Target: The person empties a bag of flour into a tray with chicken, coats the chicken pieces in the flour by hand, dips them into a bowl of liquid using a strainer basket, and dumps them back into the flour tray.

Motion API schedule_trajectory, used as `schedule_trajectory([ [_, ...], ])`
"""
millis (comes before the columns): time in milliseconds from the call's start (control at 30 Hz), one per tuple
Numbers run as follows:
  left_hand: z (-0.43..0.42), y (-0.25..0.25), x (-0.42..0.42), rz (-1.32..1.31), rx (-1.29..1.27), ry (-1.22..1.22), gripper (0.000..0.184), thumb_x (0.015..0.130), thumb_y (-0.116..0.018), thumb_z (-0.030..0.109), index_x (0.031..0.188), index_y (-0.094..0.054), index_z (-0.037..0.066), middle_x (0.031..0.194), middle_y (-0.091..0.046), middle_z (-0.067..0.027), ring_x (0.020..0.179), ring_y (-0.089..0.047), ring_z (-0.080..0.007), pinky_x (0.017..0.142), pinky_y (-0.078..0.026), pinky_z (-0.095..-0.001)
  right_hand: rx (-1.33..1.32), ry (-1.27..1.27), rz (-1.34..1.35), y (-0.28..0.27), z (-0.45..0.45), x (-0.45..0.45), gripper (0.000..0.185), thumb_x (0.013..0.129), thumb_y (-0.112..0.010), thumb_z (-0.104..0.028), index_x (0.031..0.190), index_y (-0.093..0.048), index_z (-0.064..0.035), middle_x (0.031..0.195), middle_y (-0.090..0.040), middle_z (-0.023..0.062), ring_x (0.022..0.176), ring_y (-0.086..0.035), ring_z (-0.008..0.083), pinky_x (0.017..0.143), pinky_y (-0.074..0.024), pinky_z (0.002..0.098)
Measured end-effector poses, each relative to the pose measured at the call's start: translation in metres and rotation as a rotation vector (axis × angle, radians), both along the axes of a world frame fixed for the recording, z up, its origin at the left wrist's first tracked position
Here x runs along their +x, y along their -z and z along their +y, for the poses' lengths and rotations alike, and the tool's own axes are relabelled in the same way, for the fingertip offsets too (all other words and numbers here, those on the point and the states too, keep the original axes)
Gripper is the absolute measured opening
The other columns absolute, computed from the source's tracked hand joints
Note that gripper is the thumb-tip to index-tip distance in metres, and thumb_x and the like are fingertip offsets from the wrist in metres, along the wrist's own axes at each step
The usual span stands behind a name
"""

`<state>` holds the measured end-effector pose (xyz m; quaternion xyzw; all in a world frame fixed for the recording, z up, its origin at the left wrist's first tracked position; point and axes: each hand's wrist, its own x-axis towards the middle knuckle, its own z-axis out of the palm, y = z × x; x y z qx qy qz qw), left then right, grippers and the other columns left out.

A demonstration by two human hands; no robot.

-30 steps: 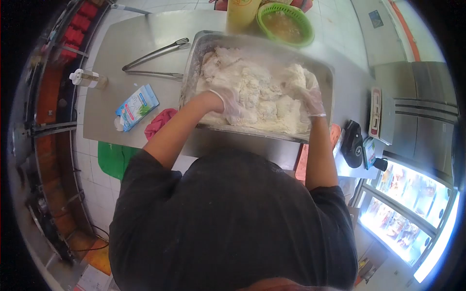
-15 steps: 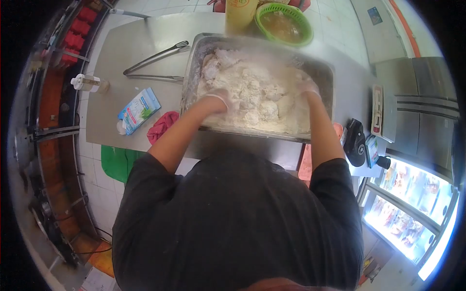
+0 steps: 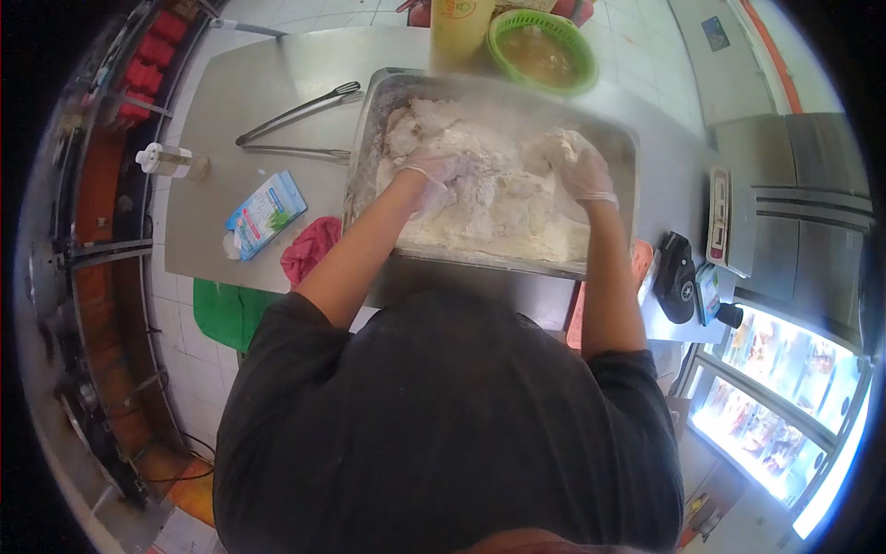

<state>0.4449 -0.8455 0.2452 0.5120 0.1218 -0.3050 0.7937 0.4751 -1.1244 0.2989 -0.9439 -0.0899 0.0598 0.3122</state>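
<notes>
A deep metal tray (image 3: pixel 631 198) holds white flour (image 3: pixel 517 242) with lumpy flour-coated pieces (image 3: pixel 411 129) in it; their kind is hidden by the coating. My left hand (image 3: pixel 441 177), in a clear plastic glove, reaches into the left middle of the flour. Its fingertips disappear among the coated lumps. My right hand (image 3: pixel 583 168), gloved too, is at the right side of the tray with its fingers bent inward and dusted white. Flour blends with those fingers, so whether either hand grips a piece is unclear. Haze hangs over the tray's far right.
Behind the tray stand a yellow container (image 3: pixel 459 32) and a green basket (image 3: pixel 543 51) with cloudy liquid. Left on the steel table (image 3: pixel 217 111) lie tongs (image 3: pixel 286 115), a blue packet (image 3: pixel 266 214), a white-capped bottle (image 3: pixel 171 161) and a red cloth (image 3: pixel 309 251). A scale (image 3: pixel 718 214) is right.
My left hand has moved right and slightly up toward the tray's middle. My right hand shows more clearly above the flour, its fingers bent inward. The lumps between them have shifted.
</notes>
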Motion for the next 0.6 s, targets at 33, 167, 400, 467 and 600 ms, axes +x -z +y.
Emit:
schedule_trajectory([
  [33, -0.006, -0.005, 0.000, -0.101, 0.173, 0.020, 0.030, 0.098, -0.051, 0.019, 0.124, -0.061, 0.008, 0.119, -0.065, -0.0084, 0.110, -0.061, -0.0228, 0.088, -0.051, -0.0325, 0.116, 0.089, -0.072, 0.006, 0.008, -0.003, 0.035, 0.094, -0.055, -0.034, 0.114, -0.064, -0.0058, 0.104, -0.067, 0.0207, 0.096, -0.064, 0.0335, 0.087, -0.0496, 0.0398],
  [167, -0.036, 0.038, 0.018, -0.685, 0.658, 0.008, 0.032, 0.096, -0.054, 0.020, 0.125, -0.061, 0.008, 0.118, -0.065, -0.0078, 0.106, -0.061, -0.0203, 0.087, -0.051, -0.0310, 0.074, 0.086, -0.075, 0.001, 0.064, -0.029, 0.040, 0.089, -0.065, -0.031, 0.118, -0.064, -0.0048, 0.112, -0.065, 0.0233, 0.102, -0.064, 0.0399, 0.090, -0.0500, 0.0427],
  [400, -0.028, 0.027, 0.023, -0.915, 1.745, 0.665, 0.033, 0.094, -0.054, 0.019, 0.124, -0.061, 0.009, 0.117, -0.065, -0.0098, 0.105, -0.062, -0.0221, 0.092, -0.049, -0.0330, 0.076, 0.194, -0.366, 0.001, 0.056, -0.026, 0.041, 0.087, -0.067, -0.030, 0.119, -0.065, -0.0047, 0.107, -0.067, 0.0228, 0.101, -0.064, 0.0396, 0.088, -0.0506, 0.0429],
  [467, -0.036, 0.060, 0.028, -1.264, 1.626, 0.235, 0.033, 0.092, -0.056, 0.019, 0.123, -0.062, 0.010, 0.113, -0.066, -0.0097, 0.100, -0.064, -0.0241, 0.088, -0.051, -0.0347, 0.045, 0.069, -0.159, -0.005, 0.062, -0.027, 0.037, 0.087, -0.066, -0.030, 0.114, -0.067, -0.0049, 0.107, -0.067, 0.0220, 0.101, -0.065, 0.0386, 0.087, -0.0510, 0.0426],
  [600, -0.032, 0.012, 0.025, -0.258, 0.544, -0.052, 0.035, 0.088, -0.060, 0.022, 0.121, -0.063, 0.011, 0.111, -0.067, -0.0107, 0.099, -0.065, -0.0267, 0.088, -0.052, -0.0358, 0.097, 0.000, -0.083, -0.018, 0.059, -0.027, 0.035, 0.087, -0.067, -0.030, 0.110, -0.068, -0.0041, 0.103, -0.068, 0.0221, 0.099, -0.065, 0.0382, 0.085, -0.0512, 0.0428],
])
